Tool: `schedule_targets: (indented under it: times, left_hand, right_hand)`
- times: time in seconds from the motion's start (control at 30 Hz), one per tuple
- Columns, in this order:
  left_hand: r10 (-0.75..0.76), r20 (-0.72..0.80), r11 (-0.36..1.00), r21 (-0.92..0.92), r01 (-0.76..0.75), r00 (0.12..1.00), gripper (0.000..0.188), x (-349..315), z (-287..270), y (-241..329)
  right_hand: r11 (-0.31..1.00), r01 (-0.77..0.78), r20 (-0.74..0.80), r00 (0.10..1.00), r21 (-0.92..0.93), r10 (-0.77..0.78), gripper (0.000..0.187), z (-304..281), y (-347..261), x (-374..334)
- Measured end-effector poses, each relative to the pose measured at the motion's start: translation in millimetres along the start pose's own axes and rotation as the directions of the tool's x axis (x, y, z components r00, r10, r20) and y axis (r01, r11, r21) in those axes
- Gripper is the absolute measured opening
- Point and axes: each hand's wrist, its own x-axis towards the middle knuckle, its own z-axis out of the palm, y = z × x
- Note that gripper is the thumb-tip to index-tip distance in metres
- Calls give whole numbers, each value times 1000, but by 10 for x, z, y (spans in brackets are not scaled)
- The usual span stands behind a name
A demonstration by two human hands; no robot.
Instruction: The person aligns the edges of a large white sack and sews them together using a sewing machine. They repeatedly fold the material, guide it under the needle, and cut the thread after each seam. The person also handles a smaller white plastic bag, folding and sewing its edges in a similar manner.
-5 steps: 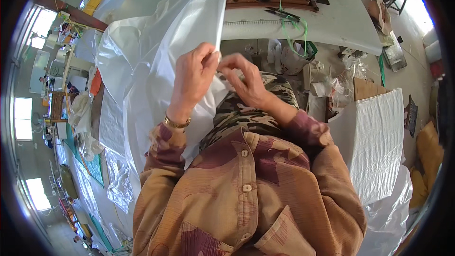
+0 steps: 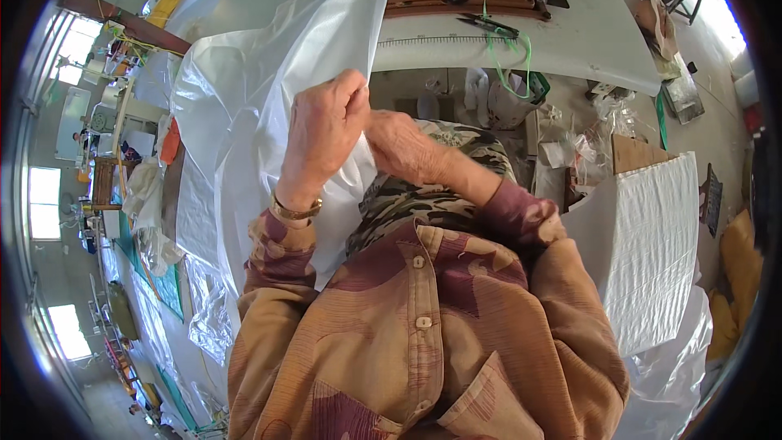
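A large glossy white plastic sheet [image 2: 314,57] hangs from the table at the left and drapes down over my lap. My left hand [image 2: 327,126] is closed on its right edge, thumb up along the edge. Right beside it, my right hand [image 2: 403,147] is closed with its back up, at the same edge just below the left. Its fingertips are hidden behind the left hand and the folds, where the sheet bunches. The sheet's upper corner reaches up to the brown sewing machine [image 2: 423,4] on the white table.
Black thread snips [image 2: 487,26] lie on the white table [image 2: 586,57] beside a printed ruler scale and a loop of green string [image 2: 528,53]. A stack of white woven sheeting [image 2: 652,248] stands at my right. Below the table are a bin [image 2: 509,106] and clear plastic scraps.
My right hand has moved left and down, turned back up and closed in against the left hand. My left hand has shifted slightly left with the sheet's edge.
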Motion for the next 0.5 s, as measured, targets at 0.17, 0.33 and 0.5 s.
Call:
schedule_targets:
  times: [0.17,0.33,0.5]
  left_hand:
    - [27,112,1000,-4,-27,993,10,23,-10,-23]
    - [97,392,993,-95,-65,915,15,321,-29,-31]
    - [253,93,967,17,-256,963,27,1199,-29,-365]
  right_hand:
    - [889,-305,-244,942,-341,230,22,-523,231,282]
    - [857,17,-84,994,-516,-70,41,-931,613,579]
    - [907,-34,-284,954,-420,-96,27,-772,663,556]
